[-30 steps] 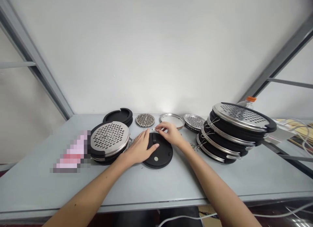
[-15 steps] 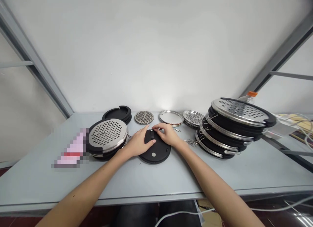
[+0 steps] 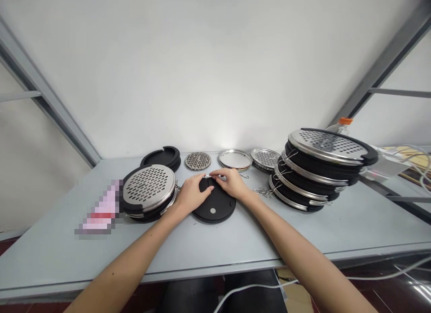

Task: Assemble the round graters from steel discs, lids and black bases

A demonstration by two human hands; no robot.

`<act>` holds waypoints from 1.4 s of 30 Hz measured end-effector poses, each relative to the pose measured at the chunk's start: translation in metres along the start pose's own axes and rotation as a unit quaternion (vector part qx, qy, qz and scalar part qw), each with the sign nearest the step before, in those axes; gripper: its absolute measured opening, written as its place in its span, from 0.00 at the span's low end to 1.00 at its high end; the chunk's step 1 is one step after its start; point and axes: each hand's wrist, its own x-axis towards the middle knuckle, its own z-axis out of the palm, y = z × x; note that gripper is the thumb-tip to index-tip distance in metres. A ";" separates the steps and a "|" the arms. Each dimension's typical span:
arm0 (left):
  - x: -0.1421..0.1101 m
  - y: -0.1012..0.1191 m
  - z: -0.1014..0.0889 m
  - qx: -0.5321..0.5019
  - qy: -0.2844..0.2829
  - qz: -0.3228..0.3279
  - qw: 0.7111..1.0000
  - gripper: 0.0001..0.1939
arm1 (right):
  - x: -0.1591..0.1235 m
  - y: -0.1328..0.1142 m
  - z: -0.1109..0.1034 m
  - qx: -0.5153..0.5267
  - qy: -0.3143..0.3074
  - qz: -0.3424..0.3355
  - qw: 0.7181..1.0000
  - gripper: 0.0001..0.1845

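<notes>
left hand (image 3: 194,195): curled tighter than before, can't tell if gripping
right hand (image 3: 232,183): pinching wire clip (image 3: 208,176), now at edge of black disc (image 3: 217,200)

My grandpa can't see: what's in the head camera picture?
Two hands meet at a small metal piece by a black disc's far edge. On the grey table, a low metal-topped stack sits left, a taller stack right.

no words or numbers that can be read, pink thing (image 3: 107,203) with a red band (image 3: 103,215) near the left edge of the bench (image 3: 202,254) blurred into squares, white box (image 3: 384,163) near the back right corner too fuzzy to read
</notes>
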 end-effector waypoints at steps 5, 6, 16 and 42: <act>0.003 0.003 0.003 0.029 0.001 0.004 1.000 0.13 | -0.001 0.001 0.001 -0.005 0.007 0.018 1.000 0.13; 0.003 0.004 0.004 0.035 0.000 0.001 0.999 0.13 | -0.001 0.001 0.001 -0.006 0.006 0.016 1.000 0.13; 0.008 0.015 0.013 0.145 -0.043 -0.085 0.985 0.16 | -0.002 0.004 0.003 -0.013 0.006 0.004 1.000 0.14; 0.009 0.021 0.009 0.193 -0.058 -0.116 0.973 0.23 | -0.002 0.000 0.002 -0.088 -0.001 -0.008 0.996 0.16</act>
